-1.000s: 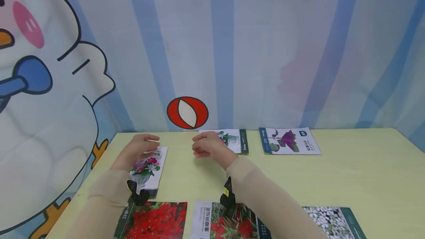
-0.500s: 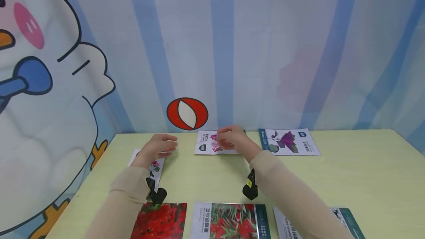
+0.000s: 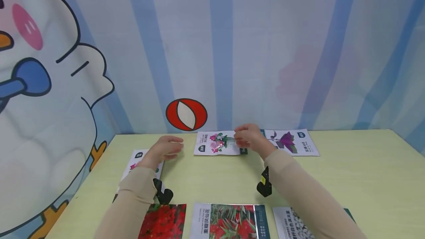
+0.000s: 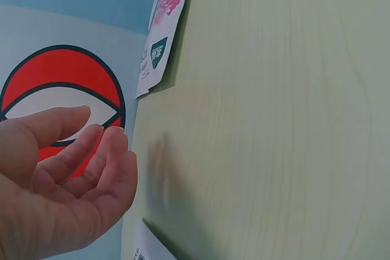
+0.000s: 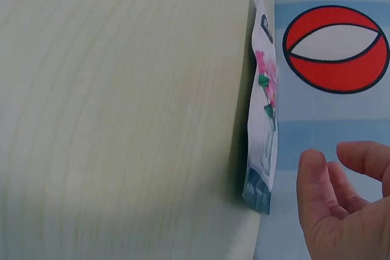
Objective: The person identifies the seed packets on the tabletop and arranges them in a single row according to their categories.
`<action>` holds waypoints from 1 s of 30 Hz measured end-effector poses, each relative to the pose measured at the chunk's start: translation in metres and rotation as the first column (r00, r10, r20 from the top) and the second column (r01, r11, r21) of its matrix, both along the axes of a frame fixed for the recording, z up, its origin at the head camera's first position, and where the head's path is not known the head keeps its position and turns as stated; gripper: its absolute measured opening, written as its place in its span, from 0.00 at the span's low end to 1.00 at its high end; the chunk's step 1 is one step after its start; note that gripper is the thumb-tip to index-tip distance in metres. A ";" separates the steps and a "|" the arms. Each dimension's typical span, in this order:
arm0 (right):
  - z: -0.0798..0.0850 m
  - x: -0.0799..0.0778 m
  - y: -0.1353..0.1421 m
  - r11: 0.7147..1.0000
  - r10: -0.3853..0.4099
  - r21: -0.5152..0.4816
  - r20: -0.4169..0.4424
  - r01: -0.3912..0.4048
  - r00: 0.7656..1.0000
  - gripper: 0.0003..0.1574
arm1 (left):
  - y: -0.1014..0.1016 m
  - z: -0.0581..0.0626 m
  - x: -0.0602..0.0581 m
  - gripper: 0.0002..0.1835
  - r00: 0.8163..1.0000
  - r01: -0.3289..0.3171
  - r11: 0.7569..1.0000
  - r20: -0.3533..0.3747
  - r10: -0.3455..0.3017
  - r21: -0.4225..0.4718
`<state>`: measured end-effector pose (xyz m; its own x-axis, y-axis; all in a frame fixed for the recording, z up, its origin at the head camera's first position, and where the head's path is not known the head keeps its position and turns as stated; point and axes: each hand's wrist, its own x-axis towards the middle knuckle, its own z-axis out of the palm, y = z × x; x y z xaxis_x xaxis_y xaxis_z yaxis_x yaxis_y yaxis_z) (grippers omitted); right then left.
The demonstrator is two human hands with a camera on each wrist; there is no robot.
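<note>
My left hand (image 3: 162, 150) hovers over the table at the left, fingers loosely curved with nothing between them. It partly hides a white flower seed packet (image 3: 132, 161). In the left wrist view the left hand's (image 4: 79, 181) thumb and fingertips stand apart. My right hand (image 3: 254, 138) is raised at the back, in front of the right end of a packet with pink flowers in a vase (image 3: 217, 143). In the right wrist view, the right hand's (image 5: 347, 205) thumb and fingers are apart and hold nothing, beside that pink-flower packet (image 5: 263, 114).
A purple-flower packet (image 3: 289, 143) lies right of the pink one at the back. Along the front lie a red-flower packet (image 3: 164, 220), a second red-flower packet with green leaves (image 3: 232, 222) and a white-flower packet (image 3: 285, 224). A striped cloth backdrop (image 3: 245, 47) rises behind the table (image 3: 358, 180).
Both hands have moved right. The right hand passed across the pink-flower packet, uncovering its left part; the left hand shifted off part of the left packet. The packets stay in place.
</note>
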<state>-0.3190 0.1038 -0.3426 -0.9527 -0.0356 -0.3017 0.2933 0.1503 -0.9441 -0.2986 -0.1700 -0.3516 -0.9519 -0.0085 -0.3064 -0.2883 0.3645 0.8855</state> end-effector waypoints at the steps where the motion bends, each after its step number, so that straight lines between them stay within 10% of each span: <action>1: -0.001 -0.001 0.002 1.000 -0.006 0.008 0.001 0.006 1.000 0.24 | 0.001 -0.002 -0.001 0.20 1.000 -0.008 1.000 0.004 0.008 0.001; 30: -0.030 -0.008 0.015 0.977 -0.175 0.122 -0.027 0.177 0.984 0.26 | 0.035 -0.021 -0.004 0.18 0.997 -0.067 0.997 -0.036 0.068 0.038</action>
<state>-0.3270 0.1184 -0.3728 -0.9456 0.1697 -0.2776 0.3102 0.2130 -0.9265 -0.3027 -0.1352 -0.3728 -0.9603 -0.0628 -0.2719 -0.2776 0.3125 0.9084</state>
